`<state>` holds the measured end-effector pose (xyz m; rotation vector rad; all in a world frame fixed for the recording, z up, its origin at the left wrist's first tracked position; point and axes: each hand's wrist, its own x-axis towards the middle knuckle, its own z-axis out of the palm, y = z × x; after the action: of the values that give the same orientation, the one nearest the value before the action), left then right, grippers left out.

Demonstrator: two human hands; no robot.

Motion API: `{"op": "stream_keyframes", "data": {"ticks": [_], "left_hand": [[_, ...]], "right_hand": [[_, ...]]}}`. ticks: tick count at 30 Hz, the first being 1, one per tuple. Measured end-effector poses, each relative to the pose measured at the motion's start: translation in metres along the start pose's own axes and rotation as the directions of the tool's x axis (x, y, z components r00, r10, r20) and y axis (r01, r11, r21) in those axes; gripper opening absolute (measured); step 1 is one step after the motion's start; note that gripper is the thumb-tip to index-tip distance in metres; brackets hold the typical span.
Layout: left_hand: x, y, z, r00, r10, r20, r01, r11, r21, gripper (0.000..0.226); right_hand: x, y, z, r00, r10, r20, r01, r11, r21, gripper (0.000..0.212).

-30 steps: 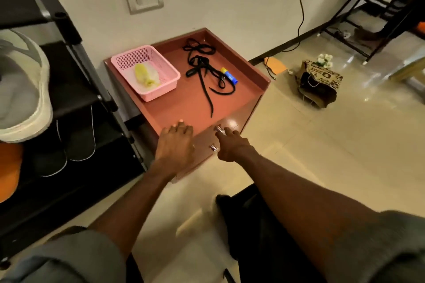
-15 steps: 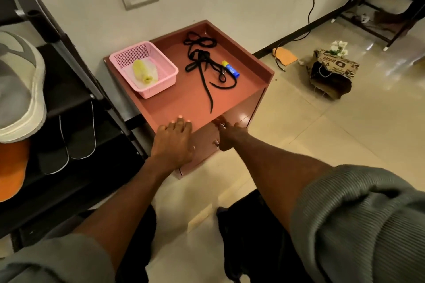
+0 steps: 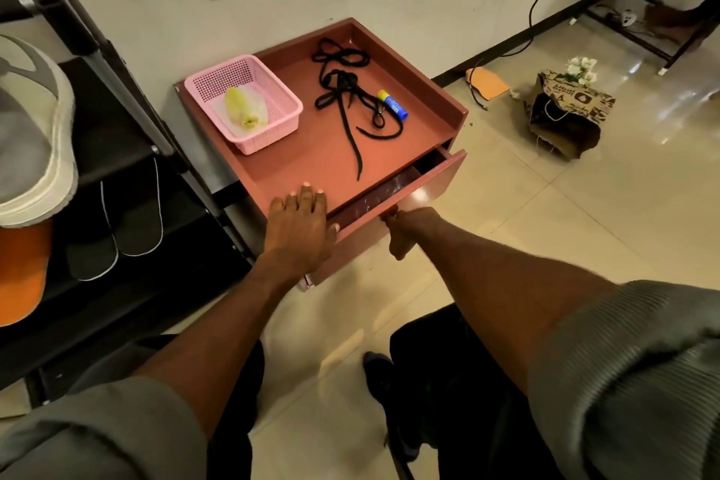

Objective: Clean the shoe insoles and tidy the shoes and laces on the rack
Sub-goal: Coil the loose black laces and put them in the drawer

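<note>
Laces [image 3: 346, 97]: black, flat-woven, one loose tangle lying on top of the cabinet [image 3: 448, 105], toward its back, one tail trailing to the front edge. Not coiled, not on the rack. Insoles [image 3: 113, 222]: two dark, thin, soft-looking pads with pale edging, standing on a lower rack [image 3: 117, 62] shelf left of the cabinet. A grey shoe [image 3: 35, 136] with a thick white sole lies above them; something orange sits below it, kind unclear.

Progress, judged: early. Laces untidied, no cleaning under way, no cloth in hand. The step in hand looks like opening the drawer [image 3: 393, 195], perhaps to fetch supplies or stow things.

Left hand [image 3: 300, 226]: flat, fingers straight, pressing the cabinet's front lip, bracing it. Right hand [image 3: 401, 230]: fingers curled at the drawer front, apparently on the pull; the knob itself is hidden. Drawer partly out, angled; inside is dim with a pale scuffed sheen.

Cabinet: reddish-brown laminate, smooth, raised rim on three sides. On it, left of the laces, a pink perforated plastic basket [image 3: 284, 121] holding a yellow crumpled thing; right of them a small blue tube [image 3: 393, 105] with a yellow cap.
</note>
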<state>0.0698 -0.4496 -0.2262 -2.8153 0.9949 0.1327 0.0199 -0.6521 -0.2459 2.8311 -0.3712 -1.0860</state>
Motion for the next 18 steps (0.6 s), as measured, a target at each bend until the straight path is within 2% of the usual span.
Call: {"op": "stream_keyframes", "data": {"ticks": [1,2,3,5,7,8,9,11,13,15,18], "left_hand": [[0.000,0.002,-0.001,1.000,0.007,-0.027,-0.007,1.000,-0.015,0.065],[-0.002,0.005,-0.001,0.997,0.028,-0.066,-0.031,0.999,-0.039,0.058],[-0.004,0.009,-0.002,0.992,0.068,-0.109,-0.077,0.994,-0.078,0.049],[-0.013,0.022,-0.003,0.968,0.176,-0.181,-0.209,0.961,-0.181,0.036],[-0.020,0.035,-0.001,0.943,0.275,-0.190,-0.314,0.924,-0.220,0.028],[-0.023,0.041,0.000,0.938,0.304,-0.168,-0.338,0.911,-0.237,0.026],[-0.025,0.044,0.000,0.945,0.302,-0.124,-0.325,0.901,-0.288,0.026],[-0.027,0.046,-0.005,0.960,0.276,-0.034,-0.267,0.878,-0.397,0.023],[-0.023,0.042,-0.007,0.967,0.256,-0.006,-0.230,0.857,-0.461,0.017],[-0.020,0.035,-0.007,0.973,0.225,0.056,-0.165,0.841,-0.515,0.008],[-0.017,0.032,-0.006,0.957,0.255,0.140,-0.125,0.795,-0.593,0.018]], "right_hand": [[-0.007,0.005,-0.001,0.998,0.011,0.070,-0.010,1.000,-0.018,0.073],[-0.016,0.009,-0.004,0.986,0.066,0.155,-0.076,0.995,0.061,0.072],[-0.023,0.012,-0.012,0.985,0.095,0.145,-0.112,0.988,0.109,0.063],[-0.047,0.014,-0.038,0.995,0.101,0.010,-0.101,0.975,0.200,0.039],[-0.061,0.012,-0.051,0.974,0.097,-0.204,-0.050,0.973,0.225,0.037],[-0.064,0.008,-0.051,0.967,0.067,-0.244,-0.017,0.979,0.202,0.042],[-0.066,0.002,-0.046,0.977,-0.006,-0.211,0.042,0.985,0.166,0.047],[-0.069,-0.013,-0.029,0.995,-0.103,-0.015,0.104,0.992,0.073,0.062],[-0.070,-0.016,-0.021,0.995,-0.087,0.051,0.087,0.996,0.001,0.071],[-0.071,-0.020,-0.023,0.996,-0.061,0.066,0.063,0.997,-0.035,0.069],[-0.079,-0.024,-0.033,0.988,-0.018,0.155,0.033,0.995,-0.095,0.054]]}}
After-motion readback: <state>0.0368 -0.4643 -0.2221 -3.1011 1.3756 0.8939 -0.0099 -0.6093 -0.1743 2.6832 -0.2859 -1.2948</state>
